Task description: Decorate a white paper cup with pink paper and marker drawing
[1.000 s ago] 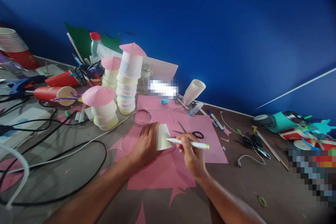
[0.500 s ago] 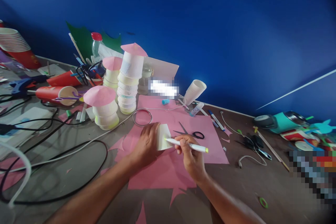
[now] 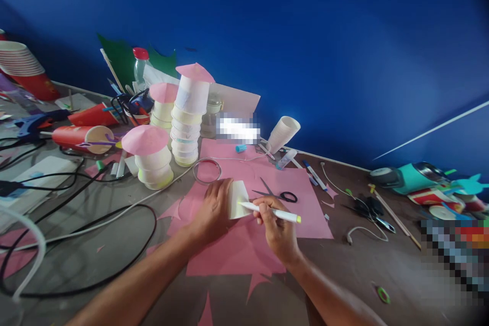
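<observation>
A white paper cup point(image 3: 239, 208) lies on its side under my left hand point(image 3: 217, 209), which is closed around its left part. My right hand point(image 3: 278, 224) grips a white marker point(image 3: 280, 213) with a yellow end. The marker's tip rests on the cup's side, where a faint yellow-green tint shows. Beneath both hands are sheets of pink paper point(image 3: 229, 261). Just beyond my right hand lie opened scissors point(image 3: 287, 196) with black handles. To the left stand towers of stacked white cups point(image 3: 187, 130) topped with pink paper cones point(image 3: 145, 139).
A leaning stack of white cups point(image 3: 283, 132) is at the back near the blue wall. Cables point(image 3: 153, 224) loop over the left side, near red paper cups point(image 3: 82, 138). Capped markers point(image 3: 315, 175), a wooden stick point(image 3: 397, 219) and a teal bottle point(image 3: 414, 177) lie to the right.
My right hand and the marker have shifted very slightly left. My left hand and the cup look unmoved.
</observation>
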Tool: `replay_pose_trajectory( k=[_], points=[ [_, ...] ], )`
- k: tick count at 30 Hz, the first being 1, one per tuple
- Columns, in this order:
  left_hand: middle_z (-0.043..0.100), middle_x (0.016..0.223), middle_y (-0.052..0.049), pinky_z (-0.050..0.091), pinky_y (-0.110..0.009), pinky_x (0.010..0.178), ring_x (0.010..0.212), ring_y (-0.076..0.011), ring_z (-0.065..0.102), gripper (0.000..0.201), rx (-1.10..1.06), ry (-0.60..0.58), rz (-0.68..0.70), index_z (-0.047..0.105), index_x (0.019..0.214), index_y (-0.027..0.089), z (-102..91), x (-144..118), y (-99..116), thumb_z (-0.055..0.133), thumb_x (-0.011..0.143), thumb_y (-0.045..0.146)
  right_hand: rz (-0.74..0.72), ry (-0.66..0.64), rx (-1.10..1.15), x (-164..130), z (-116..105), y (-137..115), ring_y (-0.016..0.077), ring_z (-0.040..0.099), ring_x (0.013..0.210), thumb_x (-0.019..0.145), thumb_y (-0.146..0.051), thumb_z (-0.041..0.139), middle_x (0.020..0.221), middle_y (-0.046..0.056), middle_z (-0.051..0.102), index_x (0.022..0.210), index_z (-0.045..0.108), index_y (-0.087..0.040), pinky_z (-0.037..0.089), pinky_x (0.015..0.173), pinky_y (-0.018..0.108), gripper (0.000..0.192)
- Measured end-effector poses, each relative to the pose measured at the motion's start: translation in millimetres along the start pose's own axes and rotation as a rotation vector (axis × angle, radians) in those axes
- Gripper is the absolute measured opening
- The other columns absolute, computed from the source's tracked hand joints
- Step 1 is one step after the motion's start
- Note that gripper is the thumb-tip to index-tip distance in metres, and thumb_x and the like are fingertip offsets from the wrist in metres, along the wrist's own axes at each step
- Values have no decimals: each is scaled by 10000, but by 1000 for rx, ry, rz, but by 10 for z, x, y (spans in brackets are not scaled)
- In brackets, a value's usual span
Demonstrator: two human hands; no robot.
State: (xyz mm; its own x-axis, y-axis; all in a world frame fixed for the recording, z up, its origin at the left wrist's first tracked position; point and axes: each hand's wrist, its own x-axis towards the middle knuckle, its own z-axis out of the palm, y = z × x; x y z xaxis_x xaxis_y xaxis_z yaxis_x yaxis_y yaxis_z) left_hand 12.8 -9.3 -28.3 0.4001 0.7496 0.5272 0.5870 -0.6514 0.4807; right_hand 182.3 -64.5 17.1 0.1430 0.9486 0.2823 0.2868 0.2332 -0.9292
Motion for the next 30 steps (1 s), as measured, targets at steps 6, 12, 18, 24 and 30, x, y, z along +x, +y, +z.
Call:
replay_pose_trajectory(
  k=[6,12,18,24,30],
  points=[
    [575,1208,-202,526,-502,914,1082,-347,594,750,9,22,3,321,1375,144,8,11,5,685,817,488,54,116,122,5,1,49,122,522,558,960,-502,511,643,-15,585,871,645,-207,441,548,256,335],
    [567,1230,-211,521,-499,932,1119,-356,583,771,-4,-3,-3,323,1384,126,-6,6,0,712,804,452,5,129,166,31,14,104,105,496,521,999,-502,427,771,2,675,1227,578,-244,477,566,271,376],
    [543,1272,-225,497,-524,979,1185,-382,556,878,-6,-9,-23,280,1430,128,-13,-9,-3,730,779,508,-75,196,-49,48,15,121,167,630,759,984,-456,485,964,63,686,1254,602,-246,552,753,351,362],
    [537,1280,-220,510,-511,968,1187,-373,553,849,-17,-6,-48,278,1427,135,-26,6,25,708,796,505,-118,86,-167,26,39,125,166,637,711,1030,-335,390,806,17,654,1326,509,-230,550,764,369,336],
    [526,1284,-223,504,-506,992,1208,-370,535,815,-1,2,-45,298,1425,113,-50,8,31,722,770,350,-199,44,-287,-21,61,114,221,648,999,965,-328,527,1105,98,643,1245,509,-224,556,881,397,300]
  ],
)
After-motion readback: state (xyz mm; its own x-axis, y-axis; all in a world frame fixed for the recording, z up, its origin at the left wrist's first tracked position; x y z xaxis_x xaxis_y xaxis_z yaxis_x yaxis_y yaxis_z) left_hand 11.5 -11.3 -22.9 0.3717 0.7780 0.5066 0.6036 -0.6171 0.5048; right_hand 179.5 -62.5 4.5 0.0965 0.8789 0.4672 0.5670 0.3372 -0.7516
